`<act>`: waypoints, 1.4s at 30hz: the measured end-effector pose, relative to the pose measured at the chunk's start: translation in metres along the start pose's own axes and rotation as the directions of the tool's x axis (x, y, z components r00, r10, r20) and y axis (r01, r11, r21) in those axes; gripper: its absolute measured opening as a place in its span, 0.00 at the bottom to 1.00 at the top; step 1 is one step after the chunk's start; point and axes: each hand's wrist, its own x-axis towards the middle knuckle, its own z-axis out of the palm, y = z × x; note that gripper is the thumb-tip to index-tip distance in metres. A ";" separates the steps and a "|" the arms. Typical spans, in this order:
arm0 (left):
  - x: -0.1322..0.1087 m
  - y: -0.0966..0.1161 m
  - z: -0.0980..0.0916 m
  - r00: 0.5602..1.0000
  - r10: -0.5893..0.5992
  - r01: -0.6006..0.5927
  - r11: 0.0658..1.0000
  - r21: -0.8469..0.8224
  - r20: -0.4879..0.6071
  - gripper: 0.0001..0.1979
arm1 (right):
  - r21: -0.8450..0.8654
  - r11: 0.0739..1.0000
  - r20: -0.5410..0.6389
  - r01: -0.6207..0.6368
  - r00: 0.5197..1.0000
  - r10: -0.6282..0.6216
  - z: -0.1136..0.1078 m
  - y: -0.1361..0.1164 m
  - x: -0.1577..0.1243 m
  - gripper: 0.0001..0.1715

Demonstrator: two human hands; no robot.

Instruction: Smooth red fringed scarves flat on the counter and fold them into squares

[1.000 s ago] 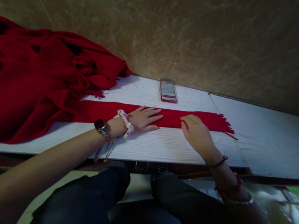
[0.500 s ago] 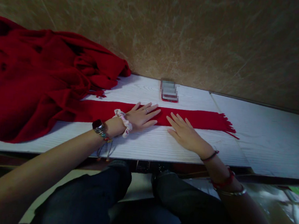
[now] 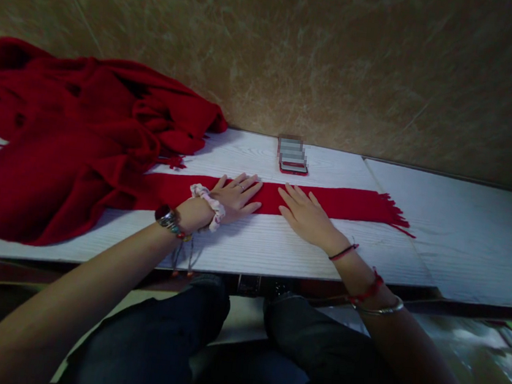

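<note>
A long red scarf (image 3: pixel 351 204) lies stretched across the white table (image 3: pixel 277 250), its fringed end at the right. My left hand (image 3: pixel 234 197) rests flat on the scarf, fingers spread. Just to its right my right hand (image 3: pixel 305 213) also lies flat on the scarf with fingers stretched out. Neither hand holds anything. A scrunchie and a watch sit on my left wrist, and bracelets on my right.
A heap of bunched red cloth (image 3: pixel 59 132) covers the table's left part. A red-cased phone (image 3: pixel 293 157) lies behind the scarf near the brown wall (image 3: pixel 299 55). My dark-trousered knees are under the table's front edge.
My right hand has slid left along the scarf and flattened from a curled pose to stretched fingers, ending close beside my left hand. My left hand has shifted slightly left.
</note>
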 end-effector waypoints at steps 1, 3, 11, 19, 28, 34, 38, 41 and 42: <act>-0.001 -0.002 -0.001 1.000 -0.016 0.016 1.000 -0.001 0.011 0.28 | 0.003 1.000 0.005 0.001 1.000 -0.001 0.000 0.002 -0.002 0.29; -0.002 -0.005 -0.001 0.999 -0.044 0.044 0.999 -0.003 0.024 0.28 | 0.023 1.000 0.017 -0.010 1.000 0.010 -0.002 0.003 -0.002 0.29; -0.001 -0.006 0.001 0.999 -0.034 0.034 0.999 -0.021 0.006 0.29 | 0.072 0.997 -0.037 0.012 0.999 -0.009 -0.003 -0.013 0.022 0.29; -0.003 -0.006 0.003 1.000 -0.028 0.027 0.999 -0.019 -0.015 0.29 | -0.026 0.995 0.009 -0.095 0.995 0.095 0.001 0.024 0.004 0.29; -0.005 -0.003 -0.001 0.997 -0.063 0.062 0.998 -0.030 -0.032 0.27 | 0.034 0.998 -0.038 -0.058 0.998 0.059 -0.002 0.009 0.014 0.29; -0.005 -0.007 0.001 0.993 -0.111 0.111 0.994 -0.001 -0.032 0.27 | 0.041 0.999 0.032 0.016 0.999 -0.018 0.001 -0.021 0.021 0.29; -0.005 -0.007 0.002 0.994 -0.102 0.101 0.995 -0.010 -0.034 0.27 | 0.026 0.998 0.051 -0.054 0.997 0.053 0.001 0.008 0.007 0.30; -0.005 -0.008 0.002 0.995 -0.086 0.085 0.996 -0.025 -0.042 0.27 | 0.002 0.991 0.051 -0.135 0.990 0.135 -0.001 0.028 -0.003 0.30; -0.005 -0.008 0.002 0.996 -0.080 0.079 0.996 -0.035 -0.046 0.27 | -0.001 0.987 0.049 -0.159 0.986 0.159 -0.001 0.031 -0.004 0.30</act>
